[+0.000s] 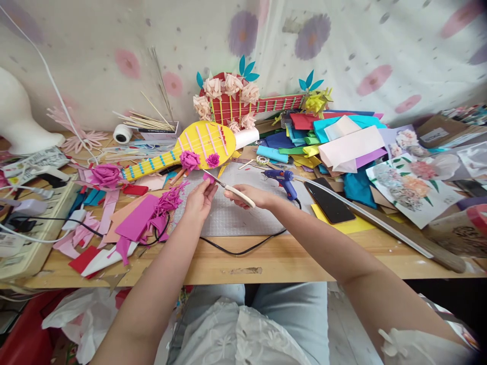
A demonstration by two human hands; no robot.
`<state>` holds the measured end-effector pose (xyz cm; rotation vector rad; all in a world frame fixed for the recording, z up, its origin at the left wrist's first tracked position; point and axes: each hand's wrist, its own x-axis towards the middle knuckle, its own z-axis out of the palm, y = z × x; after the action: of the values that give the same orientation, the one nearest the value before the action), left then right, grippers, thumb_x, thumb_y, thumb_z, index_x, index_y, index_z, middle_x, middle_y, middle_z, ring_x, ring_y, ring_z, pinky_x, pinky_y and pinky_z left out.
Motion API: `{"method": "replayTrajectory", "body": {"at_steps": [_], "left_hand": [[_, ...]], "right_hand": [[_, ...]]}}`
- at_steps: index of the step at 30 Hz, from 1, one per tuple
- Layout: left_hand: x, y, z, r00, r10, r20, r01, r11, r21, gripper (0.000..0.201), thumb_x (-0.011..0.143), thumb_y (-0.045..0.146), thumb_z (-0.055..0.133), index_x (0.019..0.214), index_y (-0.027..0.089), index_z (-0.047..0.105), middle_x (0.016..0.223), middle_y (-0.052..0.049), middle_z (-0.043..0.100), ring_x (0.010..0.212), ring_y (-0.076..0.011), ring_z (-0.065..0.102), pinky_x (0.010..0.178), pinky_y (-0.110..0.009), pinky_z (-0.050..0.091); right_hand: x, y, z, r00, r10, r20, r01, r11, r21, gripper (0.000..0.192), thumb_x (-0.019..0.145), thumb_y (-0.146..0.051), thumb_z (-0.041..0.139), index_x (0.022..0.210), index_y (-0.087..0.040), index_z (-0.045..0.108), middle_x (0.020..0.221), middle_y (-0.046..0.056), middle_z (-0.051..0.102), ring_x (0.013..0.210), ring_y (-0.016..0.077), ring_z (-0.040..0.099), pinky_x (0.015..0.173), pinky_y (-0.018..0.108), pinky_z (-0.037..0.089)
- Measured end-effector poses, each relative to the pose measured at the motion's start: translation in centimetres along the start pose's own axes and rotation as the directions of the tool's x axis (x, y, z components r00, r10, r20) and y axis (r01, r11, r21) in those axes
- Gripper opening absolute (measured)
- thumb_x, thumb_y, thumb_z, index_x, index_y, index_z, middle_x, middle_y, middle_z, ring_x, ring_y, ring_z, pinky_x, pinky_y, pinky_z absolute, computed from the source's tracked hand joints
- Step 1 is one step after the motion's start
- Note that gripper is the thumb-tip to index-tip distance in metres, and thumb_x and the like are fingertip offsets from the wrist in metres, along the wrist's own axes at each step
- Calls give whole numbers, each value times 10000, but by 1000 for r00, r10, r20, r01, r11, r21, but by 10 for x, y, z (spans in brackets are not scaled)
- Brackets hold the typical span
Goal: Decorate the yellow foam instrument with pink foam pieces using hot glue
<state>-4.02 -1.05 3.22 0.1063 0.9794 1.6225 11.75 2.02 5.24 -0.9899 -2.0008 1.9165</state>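
Note:
My left hand [200,198] pinches a small pink foam piece [208,177] above the grey cutting mat [236,218]. My right hand [254,196] grips cream-handled scissors [232,190], whose blades point left and meet the pink piece. Just behind lies a yellow paper guitar [198,144] with pink paper flowers [189,160] glued on its body. A red paper guitar [228,104] with cream flowers leans against the wall behind it.
A blue glue gun [282,178] and a black phone [329,201] lie right of the mat. Pink foam scraps [139,223] spread at the left, coloured sheets [342,142] pile at the right. A long stick [384,228] crosses the table. A power strip [30,223] sits far left.

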Motion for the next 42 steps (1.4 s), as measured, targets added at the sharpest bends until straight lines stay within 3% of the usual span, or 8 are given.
{"method": "replayTrajectory", "body": {"at_steps": [23,42], "left_hand": [[3,20,-20,976,-89,197,16,939,344,110,714,41,623,632,105,659,655,-42,679,635,-98,641,655,-204,544],[8,34,-28,965,-184,186,62,853,518,108,689,34,640,618,105,681,681,-74,692,644,-125,657,617,-203,553]], "right_hand": [[-9,3,-23,986,91,137,-80,993,-86,550,654,-685,638,735,-180,433,478,-100,335,378,25,288,339,161,212],[-5,5,-23,987,97,129,-63,967,-245,502,696,-642,628,659,-188,418,423,-89,384,344,41,324,331,185,257]]}}
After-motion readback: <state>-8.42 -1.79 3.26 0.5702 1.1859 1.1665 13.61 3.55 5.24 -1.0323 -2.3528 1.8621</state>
